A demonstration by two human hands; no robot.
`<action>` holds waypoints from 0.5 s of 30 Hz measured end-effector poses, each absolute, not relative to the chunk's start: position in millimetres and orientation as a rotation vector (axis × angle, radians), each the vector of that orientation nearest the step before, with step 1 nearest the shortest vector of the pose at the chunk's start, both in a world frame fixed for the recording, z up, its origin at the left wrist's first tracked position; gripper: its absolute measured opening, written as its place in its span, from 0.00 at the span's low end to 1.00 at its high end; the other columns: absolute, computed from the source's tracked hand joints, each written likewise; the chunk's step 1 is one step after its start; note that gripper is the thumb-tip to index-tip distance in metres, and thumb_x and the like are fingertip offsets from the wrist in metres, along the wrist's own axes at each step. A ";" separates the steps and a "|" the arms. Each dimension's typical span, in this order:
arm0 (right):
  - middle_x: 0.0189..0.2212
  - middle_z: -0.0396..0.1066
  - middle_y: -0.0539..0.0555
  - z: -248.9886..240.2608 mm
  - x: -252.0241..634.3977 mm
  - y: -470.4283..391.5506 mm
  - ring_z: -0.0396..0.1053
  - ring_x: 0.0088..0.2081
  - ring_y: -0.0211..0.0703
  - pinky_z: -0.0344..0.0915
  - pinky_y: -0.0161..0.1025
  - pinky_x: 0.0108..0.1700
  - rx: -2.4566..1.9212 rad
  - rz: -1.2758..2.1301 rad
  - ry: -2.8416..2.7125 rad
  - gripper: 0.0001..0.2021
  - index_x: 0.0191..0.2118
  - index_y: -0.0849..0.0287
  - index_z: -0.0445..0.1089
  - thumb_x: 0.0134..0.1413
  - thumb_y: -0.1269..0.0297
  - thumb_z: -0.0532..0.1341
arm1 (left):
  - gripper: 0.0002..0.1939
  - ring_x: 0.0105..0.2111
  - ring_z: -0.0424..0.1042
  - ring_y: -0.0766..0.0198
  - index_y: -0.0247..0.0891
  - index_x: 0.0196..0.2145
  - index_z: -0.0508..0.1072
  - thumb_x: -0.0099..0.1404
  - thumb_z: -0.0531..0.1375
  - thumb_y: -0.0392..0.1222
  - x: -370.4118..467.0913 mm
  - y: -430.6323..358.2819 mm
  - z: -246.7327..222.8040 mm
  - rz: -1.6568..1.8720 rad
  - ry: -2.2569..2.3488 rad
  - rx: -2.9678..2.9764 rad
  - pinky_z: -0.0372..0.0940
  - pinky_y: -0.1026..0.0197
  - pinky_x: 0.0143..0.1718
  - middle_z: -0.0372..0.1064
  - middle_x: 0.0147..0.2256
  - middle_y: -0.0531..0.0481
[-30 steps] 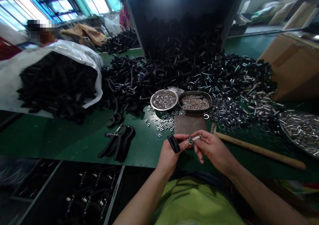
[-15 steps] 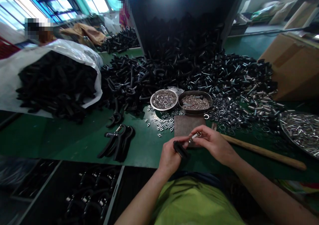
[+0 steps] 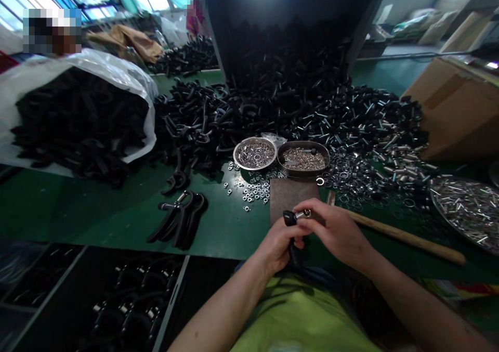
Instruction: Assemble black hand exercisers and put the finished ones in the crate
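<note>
Between the pinching right fingers (image 3: 309, 204) sits a spring (image 3: 302, 214), beside the black part (image 3: 289, 218) the left fingers (image 3: 295, 231) clasp.

No legible text, pale mark (image 3: 287, 216) on black part (image 3: 289, 220) (too small)

Black part (image 3: 289, 218), partly hidden, blocky end far, shaft running near; silvery coiled spring (image 3: 302, 214) sideways, against the blocky end's right.
</note>
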State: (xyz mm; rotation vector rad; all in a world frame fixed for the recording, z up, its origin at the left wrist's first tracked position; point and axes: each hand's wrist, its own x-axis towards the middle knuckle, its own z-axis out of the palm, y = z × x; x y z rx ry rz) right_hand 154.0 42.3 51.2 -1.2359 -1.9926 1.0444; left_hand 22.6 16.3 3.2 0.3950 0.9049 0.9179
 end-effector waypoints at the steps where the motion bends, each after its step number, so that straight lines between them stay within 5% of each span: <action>1: 0.33 0.74 0.49 49.8 154.4 42.5 0.71 0.36 0.44 0.63 0.41 0.39 -1.244 1.026 -2.030 0.09 0.38 0.51 0.70 0.51 0.69 0.58 | 0.16 0.20 0.53 0.76 0.34 0.30 0.69 0.43 0.68 0.37 22.1 15.9 4.5 0.912 0.912 0.451 0.47 0.71 0.19 0.56 0.22 0.58; 9: 0.30 0.73 0.50 23.2 176.4 74.7 0.71 0.32 0.41 0.64 0.37 0.34 -1.235 1.326 -2.056 0.08 0.40 0.57 0.68 0.57 0.61 0.55 | 0.18 0.18 0.53 0.73 0.35 0.36 0.69 0.48 0.66 0.46 14.0 7.4 13.7 0.665 1.040 0.829 0.48 0.68 0.18 0.58 0.21 0.58; 15: 0.39 0.71 0.56 2.2 212.4 135.5 0.67 0.42 0.46 0.59 0.38 0.36 -1.716 0.212 -2.469 0.10 0.38 0.57 0.73 0.57 0.66 0.55 | 0.17 0.19 0.56 0.73 0.36 0.31 0.64 0.54 0.63 0.52 -1.5 4.7 4.4 0.764 0.980 0.744 0.51 0.68 0.19 0.56 0.21 0.57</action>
